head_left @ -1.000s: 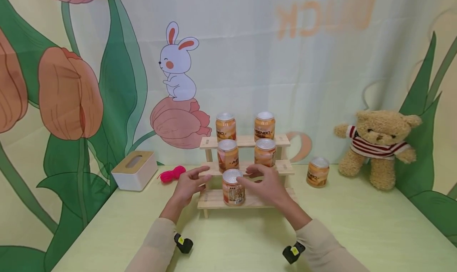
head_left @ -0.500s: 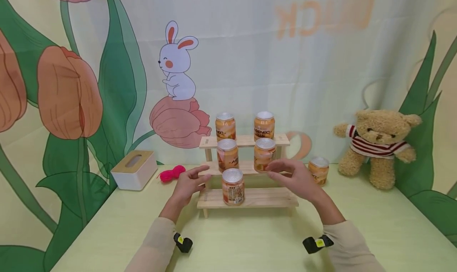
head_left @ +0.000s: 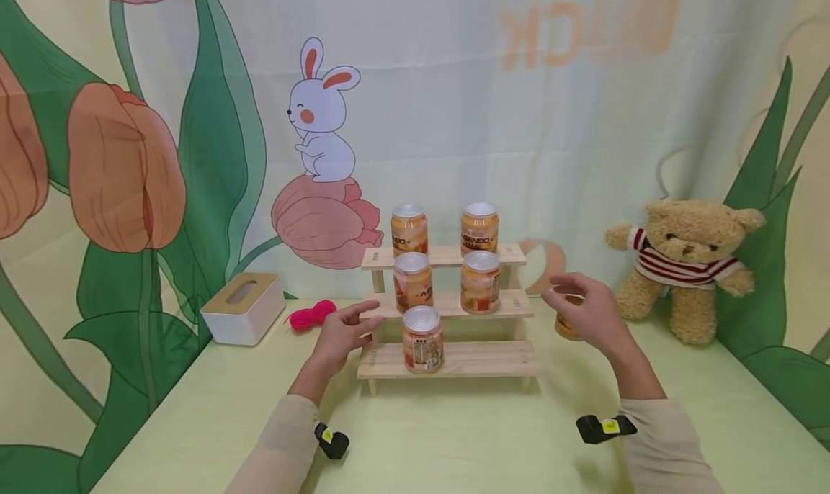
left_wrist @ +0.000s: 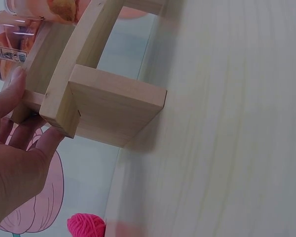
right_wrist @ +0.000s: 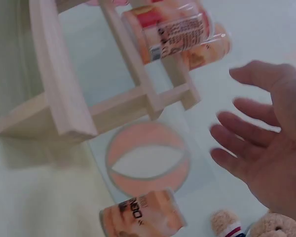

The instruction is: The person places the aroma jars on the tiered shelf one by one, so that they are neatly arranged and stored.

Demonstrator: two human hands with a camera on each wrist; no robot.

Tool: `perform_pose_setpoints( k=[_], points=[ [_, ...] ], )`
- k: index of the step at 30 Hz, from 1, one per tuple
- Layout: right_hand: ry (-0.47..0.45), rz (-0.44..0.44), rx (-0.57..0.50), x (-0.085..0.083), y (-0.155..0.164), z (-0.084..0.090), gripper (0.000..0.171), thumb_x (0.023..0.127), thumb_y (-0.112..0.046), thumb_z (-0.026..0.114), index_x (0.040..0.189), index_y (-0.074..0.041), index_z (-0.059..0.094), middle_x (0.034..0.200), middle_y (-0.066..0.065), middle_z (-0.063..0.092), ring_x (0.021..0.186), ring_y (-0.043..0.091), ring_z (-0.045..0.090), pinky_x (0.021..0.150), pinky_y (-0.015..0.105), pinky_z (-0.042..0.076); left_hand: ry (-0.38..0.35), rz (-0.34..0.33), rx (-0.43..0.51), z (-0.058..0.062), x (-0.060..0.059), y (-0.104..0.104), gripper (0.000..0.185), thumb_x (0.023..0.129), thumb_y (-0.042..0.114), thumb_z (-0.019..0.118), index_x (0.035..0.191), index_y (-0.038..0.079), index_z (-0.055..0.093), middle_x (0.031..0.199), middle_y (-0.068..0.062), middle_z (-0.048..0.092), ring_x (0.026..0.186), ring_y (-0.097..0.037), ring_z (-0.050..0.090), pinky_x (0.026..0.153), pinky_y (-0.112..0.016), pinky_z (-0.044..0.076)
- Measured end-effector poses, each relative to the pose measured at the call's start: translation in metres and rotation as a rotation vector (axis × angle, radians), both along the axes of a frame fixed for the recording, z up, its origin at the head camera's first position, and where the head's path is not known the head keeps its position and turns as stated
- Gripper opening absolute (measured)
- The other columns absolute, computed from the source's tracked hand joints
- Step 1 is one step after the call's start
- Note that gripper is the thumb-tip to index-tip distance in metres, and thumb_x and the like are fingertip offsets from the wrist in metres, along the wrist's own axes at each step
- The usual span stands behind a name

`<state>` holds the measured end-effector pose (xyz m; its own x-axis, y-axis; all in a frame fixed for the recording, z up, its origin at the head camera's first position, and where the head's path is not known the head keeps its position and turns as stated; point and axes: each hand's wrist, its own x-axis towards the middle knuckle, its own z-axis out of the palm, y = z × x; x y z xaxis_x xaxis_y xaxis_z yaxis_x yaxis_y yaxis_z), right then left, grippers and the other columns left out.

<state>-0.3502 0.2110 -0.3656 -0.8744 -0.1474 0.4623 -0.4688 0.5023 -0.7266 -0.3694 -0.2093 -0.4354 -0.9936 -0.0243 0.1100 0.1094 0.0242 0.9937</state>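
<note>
A three-tier wooden display shelf (head_left: 447, 359) stands on the table with several orange cans on it. Two cans are on the top tier, two on the middle one, and a single can (head_left: 424, 341) stands on the lowest. My left hand (head_left: 338, 339) holds the left end of the middle tier; in the left wrist view its thumb and fingers (left_wrist: 48, 140) lie around the board's end. My right hand (head_left: 586, 312) is in the air right of the shelf, fingers loosely bent and holding nothing. Behind it, partly covered, another orange can (right_wrist: 143, 215) stands on the table.
A teddy bear (head_left: 687, 263) in a striped shirt sits at the back right. On the left are a white tissue box (head_left: 241, 320) with a wooden lid and a pink yarn bundle (head_left: 313, 316). A printed curtain (head_left: 428, 119) hangs behind the table.
My right hand has moved right, away from the can on the lowest tier and toward the can on the table. The left hand and the cans have stayed in place.
</note>
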Motion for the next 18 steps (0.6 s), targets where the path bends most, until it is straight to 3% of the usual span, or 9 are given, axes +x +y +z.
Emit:
perform_pose_setpoints(
  k=[4, 9, 18],
  points=[
    [-0.007, -0.085, -0.010, -0.005, 0.007, -0.008, 0.057, 0.098, -0.034, 0.066, 0.136, 0.005, 0.053, 0.136, 0.027, 0.054, 0.125, 0.043, 0.050, 0.106, 0.056, 0.041, 0.004, -0.006, 0.007, 0.000, -0.001, -0.001, 0.042, 0.091, 0.014, 0.074, 0.132, 0.007, 0.066, 0.105, -0.007, 0.066, 0.102, -0.024, 0.066, 0.094, -0.050, 0.052],
    [-0.021, -0.172, 0.021, -0.012, 0.014, -0.021, 0.067, 0.095, -0.043, 0.068, 0.138, 0.006, 0.052, 0.138, 0.029, 0.051, 0.126, 0.045, 0.047, 0.097, 0.060, 0.044, 0.003, 0.000, 0.003, 0.000, 0.000, -0.001, 0.042, 0.091, 0.014, 0.074, 0.132, 0.008, 0.066, 0.106, -0.006, 0.067, 0.104, -0.028, 0.064, 0.094, -0.050, 0.051],
    [-0.092, -0.241, -0.004, -0.020, 0.024, -0.039, 0.078, 0.093, -0.040, 0.069, 0.146, 0.010, 0.040, 0.145, 0.032, 0.042, 0.130, 0.047, 0.042, 0.099, 0.063, 0.041, -0.008, -0.002, 0.013, 0.002, 0.001, 0.000, 0.044, 0.092, 0.012, 0.074, 0.134, 0.006, 0.064, 0.105, -0.005, 0.067, 0.105, -0.029, 0.064, 0.096, -0.053, 0.049]
  ],
)
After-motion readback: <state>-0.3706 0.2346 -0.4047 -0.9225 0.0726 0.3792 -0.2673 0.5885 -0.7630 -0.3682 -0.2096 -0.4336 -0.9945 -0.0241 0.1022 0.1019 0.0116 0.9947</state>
